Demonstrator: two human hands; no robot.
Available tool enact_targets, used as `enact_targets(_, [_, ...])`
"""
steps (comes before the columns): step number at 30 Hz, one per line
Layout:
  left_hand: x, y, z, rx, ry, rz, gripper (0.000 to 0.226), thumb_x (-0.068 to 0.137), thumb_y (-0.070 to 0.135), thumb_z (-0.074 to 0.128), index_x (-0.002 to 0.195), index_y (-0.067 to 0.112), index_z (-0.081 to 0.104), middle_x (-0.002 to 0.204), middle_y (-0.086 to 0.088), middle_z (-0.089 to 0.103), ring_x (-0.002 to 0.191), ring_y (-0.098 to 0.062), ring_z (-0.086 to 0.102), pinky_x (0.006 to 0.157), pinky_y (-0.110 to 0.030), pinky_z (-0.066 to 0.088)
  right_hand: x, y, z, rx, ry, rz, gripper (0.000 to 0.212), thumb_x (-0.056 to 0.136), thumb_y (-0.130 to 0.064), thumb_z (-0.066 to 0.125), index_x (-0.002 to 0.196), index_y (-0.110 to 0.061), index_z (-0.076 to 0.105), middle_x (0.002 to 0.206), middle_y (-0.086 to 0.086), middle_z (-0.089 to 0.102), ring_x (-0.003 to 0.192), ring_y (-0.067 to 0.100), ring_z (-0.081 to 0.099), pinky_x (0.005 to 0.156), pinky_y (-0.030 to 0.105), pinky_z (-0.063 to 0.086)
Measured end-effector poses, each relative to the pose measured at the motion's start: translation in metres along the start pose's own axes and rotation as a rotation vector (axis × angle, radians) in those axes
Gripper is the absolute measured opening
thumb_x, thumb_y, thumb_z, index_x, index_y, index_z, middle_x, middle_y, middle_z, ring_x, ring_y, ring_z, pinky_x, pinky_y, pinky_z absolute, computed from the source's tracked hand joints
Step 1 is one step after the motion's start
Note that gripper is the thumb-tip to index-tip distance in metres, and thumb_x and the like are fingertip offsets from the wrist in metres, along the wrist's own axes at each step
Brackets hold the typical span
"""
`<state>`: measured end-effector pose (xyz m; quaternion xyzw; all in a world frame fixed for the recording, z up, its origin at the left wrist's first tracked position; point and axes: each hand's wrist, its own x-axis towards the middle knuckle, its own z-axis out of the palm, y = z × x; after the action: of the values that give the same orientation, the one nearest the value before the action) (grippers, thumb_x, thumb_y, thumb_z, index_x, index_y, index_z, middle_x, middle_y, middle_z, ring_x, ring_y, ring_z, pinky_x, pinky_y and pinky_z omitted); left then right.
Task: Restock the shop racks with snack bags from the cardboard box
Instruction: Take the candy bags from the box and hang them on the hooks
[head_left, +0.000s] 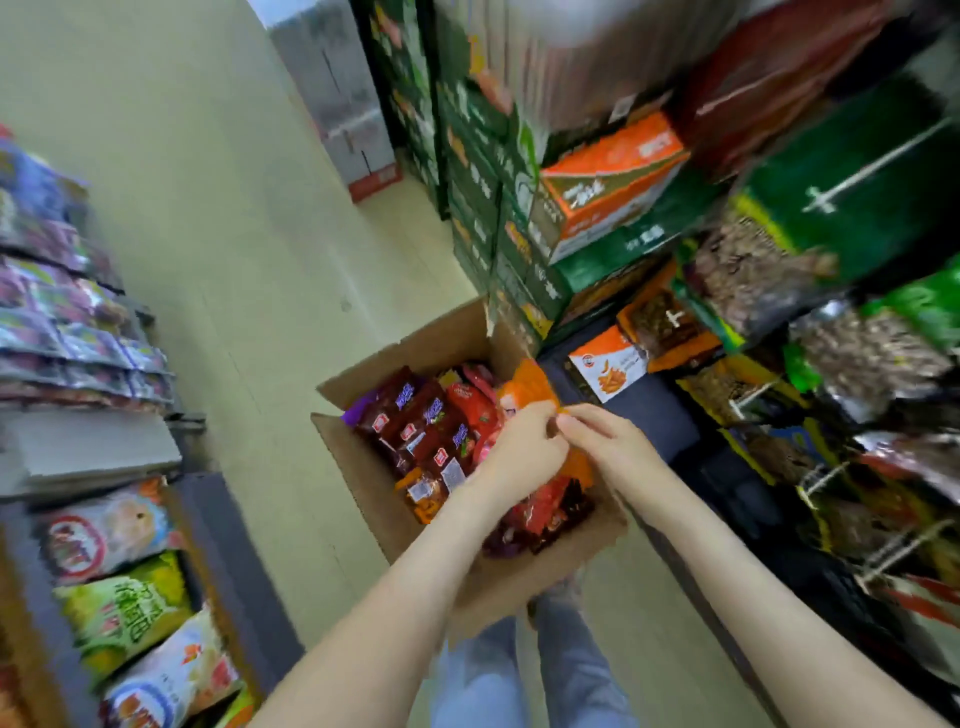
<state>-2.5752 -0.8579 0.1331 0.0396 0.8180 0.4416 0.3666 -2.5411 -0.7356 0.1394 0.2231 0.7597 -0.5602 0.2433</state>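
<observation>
Orange bag (531, 385): held over the right side of the open box, its long axis running away from the person, far end highest.
Left hand (524, 449): fingers curled, pinching the bag's near-middle edge.
Right hand (605, 439): pinching the same edge, fingertips touching the left hand's.
Cardboard box (358, 470): on the floor at the person's feet, flaps open, well filled with red and purple packs (418, 423) lying flat.
Peg rack (831, 483): to the right and above the box, hung with bags; the right hand is nearer it.
Shelves (111, 545): to the left, across the aisle, farther off.
Likely next: lift up and right.
</observation>
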Motion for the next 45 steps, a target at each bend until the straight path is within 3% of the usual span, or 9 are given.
enact_targets(5, [-0.032,0.116,-0.025,-0.049,-0.138,0.232,0.019,0.09,-0.003,0.048,0.083,0.014,0.054,0.077,0.004,0.053,0.061,0.008,0.05,0.06,-0.006,0.039,-0.074,-0.075,-0.073,-0.085,0.141,-0.185,0.007,0.092,-0.035,0.059,0.099,-0.034,0.061,0.099,-0.012,0.066,0.097,0.008,0.061,0.085,0.028,0.047])
enact_targets(9, [-0.062,0.2,-0.012,-0.227,-0.188,0.391,0.033,0.087,-0.017,0.036,0.099,0.003,0.059,0.085,-0.006,0.058,0.063,0.003,0.059,0.066,-0.011,0.048,-0.125,-0.103,-0.136,-0.165,0.41,-0.307,0.011,0.089,-0.022,0.062,0.099,-0.024,0.067,0.094,0.0,0.069,0.09,0.019,0.062,0.082,0.04,0.047])
enact_targets(14, [-0.097,0.293,0.03,0.078,0.188,0.88,0.017,0.085,0.01,0.047,0.085,0.018,0.062,0.066,0.007,0.06,0.058,-0.005,0.055,0.06,-0.029,0.049,-0.199,-0.13,-0.218,-0.213,0.62,-0.457,0.011,0.09,-0.022,0.059,0.083,-0.028,0.065,0.075,-0.012,0.065,0.073,0.003,0.058,0.067,0.028,0.042])
enact_targets(19, [-0.123,0.389,0.055,0.449,0.607,1.29,0.033,0.082,0.034,0.053,0.111,0.02,0.063,0.115,-0.007,0.052,0.106,-0.021,0.043,0.091,-0.035,0.031,-0.279,-0.152,-0.289,-0.266,0.732,-0.599,0.016,0.09,-0.015,0.062,0.076,-0.022,0.066,0.066,-0.009,0.062,0.06,-0.002,0.052,0.061,0.021,0.04])
enact_targets(23, [-0.132,0.45,0.05,0.703,0.506,1.358,0.023,0.086,0.042,0.052,0.086,0.024,0.066,0.091,0.005,0.059,0.102,-0.026,0.052,0.086,-0.037,0.023,-0.323,-0.165,-0.326,-0.325,0.835,-0.64,0.02,0.086,-0.019,0.067,0.068,-0.026,0.064,0.058,-0.018,0.06,0.059,-0.002,0.053,0.059,0.016,0.037])
enact_targets(26, [-0.139,0.478,0.051,0.677,0.391,1.344,0.016,0.09,0.033,0.058,0.075,0.033,0.057,0.075,0.015,0.054,0.091,-0.014,0.052,0.076,-0.031,0.014,-0.338,-0.177,-0.342,-0.359,0.953,-0.638,0.008,0.083,-0.026,0.07,0.086,-0.02,0.074,0.08,-0.009,0.07,0.079,0.007,0.062,0.074,0.025,0.048])
enact_targets(32, [-0.147,0.521,0.038,0.423,0.123,1.381,0.015,0.085,0.035,0.059,0.07,0.033,0.061,0.063,0.02,0.057,0.074,-0.003,0.054,0.088,-0.051,0.041,-0.354,-0.202,-0.362,-0.5,1.155,-0.709,0.009,0.086,-0.024,0.067,0.09,-0.017,0.071,0.086,-0.006,0.069,0.077,0.002,0.056,0.069,0.01,0.038])
enact_targets(40, [-0.159,0.579,0.023,0.355,0.071,1.443,0.013,0.09,0.027,0.061,0.08,0.033,0.067,0.074,0.014,0.065,0.076,0.0,0.061,0.073,-0.029,0.051,-0.366,-0.241,-0.383,-0.338,1.305,-0.778,0.01,0.088,-0.026,0.064,0.084,-0.021,0.072,0.075,-0.015,0.065,0.077,-0.002,0.062,0.067,0.015,0.048])
enact_targets(45, [-0.159,0.605,0.027,0.378,0.066,1.47,0.014,0.091,0.024,0.059,0.084,0.034,0.067,0.082,0.011,0.065,0.083,-0.007,0.062,0.075,-0.032,0.054,-0.373,-0.251,-0.394,-0.243,1.343,-0.749,0.01,0.087,-0.025,0.065,0.084,-0.02,0.073,0.077,-0.014,0.067,0.076,-0.002,0.062,0.067,0.018,0.051])
